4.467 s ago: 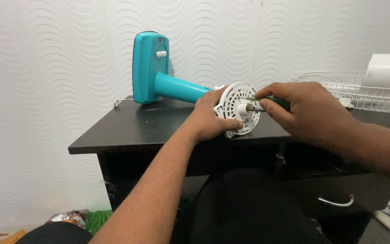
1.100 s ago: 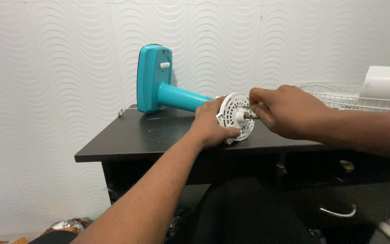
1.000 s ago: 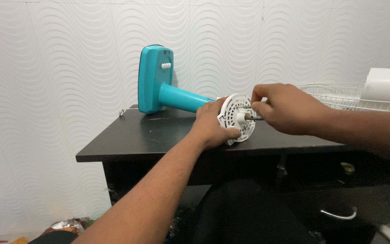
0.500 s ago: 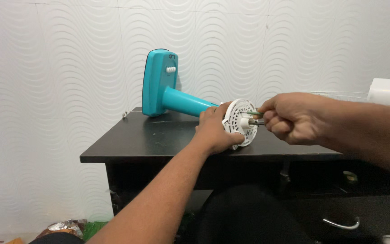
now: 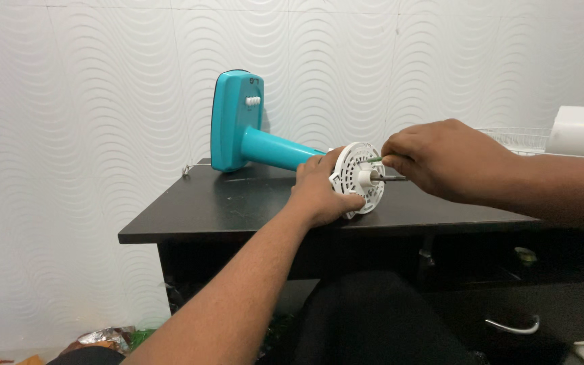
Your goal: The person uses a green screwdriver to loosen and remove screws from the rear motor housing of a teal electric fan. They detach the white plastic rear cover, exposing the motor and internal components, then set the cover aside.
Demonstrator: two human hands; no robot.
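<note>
Your left hand (image 5: 319, 192) grips one round white slotted plastic fan motor housing (image 5: 358, 178) lying on the black table (image 5: 238, 206); your right hand (image 5: 444, 161) pinches one green-handled screwdriver (image 5: 377, 159) against it.

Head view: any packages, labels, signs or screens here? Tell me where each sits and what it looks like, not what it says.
Small dark marking: on the upright teal fan base at the back of the black table, above a white knob; tiny.
Crumpled wrappers: on the floor, lower left; shiny silver with green and orange bits.
No signs or screens in view.
</note>
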